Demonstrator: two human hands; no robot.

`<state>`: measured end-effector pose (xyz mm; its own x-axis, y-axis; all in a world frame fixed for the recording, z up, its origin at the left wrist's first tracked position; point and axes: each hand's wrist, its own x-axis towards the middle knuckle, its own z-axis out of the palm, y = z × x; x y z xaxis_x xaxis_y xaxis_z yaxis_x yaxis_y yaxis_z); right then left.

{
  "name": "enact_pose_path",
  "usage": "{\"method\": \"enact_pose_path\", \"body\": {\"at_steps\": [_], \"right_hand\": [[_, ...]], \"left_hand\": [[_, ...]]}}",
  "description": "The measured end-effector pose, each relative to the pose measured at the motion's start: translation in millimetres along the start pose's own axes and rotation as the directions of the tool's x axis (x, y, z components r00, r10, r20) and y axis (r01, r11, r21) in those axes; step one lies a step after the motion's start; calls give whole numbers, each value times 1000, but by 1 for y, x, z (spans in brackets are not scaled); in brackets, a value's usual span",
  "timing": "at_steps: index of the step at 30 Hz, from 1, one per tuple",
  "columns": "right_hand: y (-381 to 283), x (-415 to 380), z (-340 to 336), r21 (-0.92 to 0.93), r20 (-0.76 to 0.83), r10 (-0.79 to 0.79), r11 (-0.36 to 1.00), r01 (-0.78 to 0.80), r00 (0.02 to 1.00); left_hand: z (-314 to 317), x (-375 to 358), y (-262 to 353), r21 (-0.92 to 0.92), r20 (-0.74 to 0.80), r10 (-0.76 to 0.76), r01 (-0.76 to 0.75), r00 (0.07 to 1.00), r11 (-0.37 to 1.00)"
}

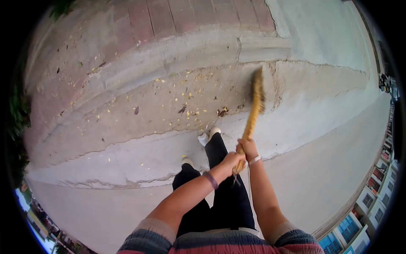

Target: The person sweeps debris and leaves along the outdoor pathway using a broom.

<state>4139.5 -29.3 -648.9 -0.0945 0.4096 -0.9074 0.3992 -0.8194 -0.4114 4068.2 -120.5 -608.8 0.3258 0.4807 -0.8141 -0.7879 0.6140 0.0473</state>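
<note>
A yellow-handled broom (253,116) slants up and slightly right from my hands, its dark brush end on the ground beside the kerb. My left hand (231,163), with a dark band on the wrist, appears at the lower end of the handle; my right hand (248,148), with a pale band, wraps round it just above. Which arm is which follows from the sides they enter on. Yellow and brown leaves (190,112) lie scattered on the ground left of the brush. A small white object (203,139) lies beside one of my shoes.
A concrete kerb (169,59) curves across the upper part, with reddish paving (156,21) beyond it. Cracked edges run across the pavement. Green plants (17,110) stand at the far left, and buildings (363,207) at the lower right.
</note>
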Motion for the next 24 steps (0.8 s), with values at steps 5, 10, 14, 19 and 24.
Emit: {"method": "enact_pose_path", "body": {"at_steps": [5,10,14,19,24], "right_hand": [[109,3,103,-694,261,-149,658,293,954],[121,-119,143,-688,549,155,642,338,822],[184,-157,126,-666,534,-27,602,441,845],[213,-165,51,-490,228,-238,810,322,944],[184,-107,-42,-386,-146,-141,920,75,979]], "left_hand": [[-92,-61,-79,-456,-209,115,-201,971,867],[-88,-143,-163,-568,-370,211,-400,905,719],[-98,-156,-221,-536,-313,265,-400,912,744],[-77,-152,-242,-337,-39,157,-160,987,928],[-38,-55,-225,-112,60,18,-11,998,994]]}}
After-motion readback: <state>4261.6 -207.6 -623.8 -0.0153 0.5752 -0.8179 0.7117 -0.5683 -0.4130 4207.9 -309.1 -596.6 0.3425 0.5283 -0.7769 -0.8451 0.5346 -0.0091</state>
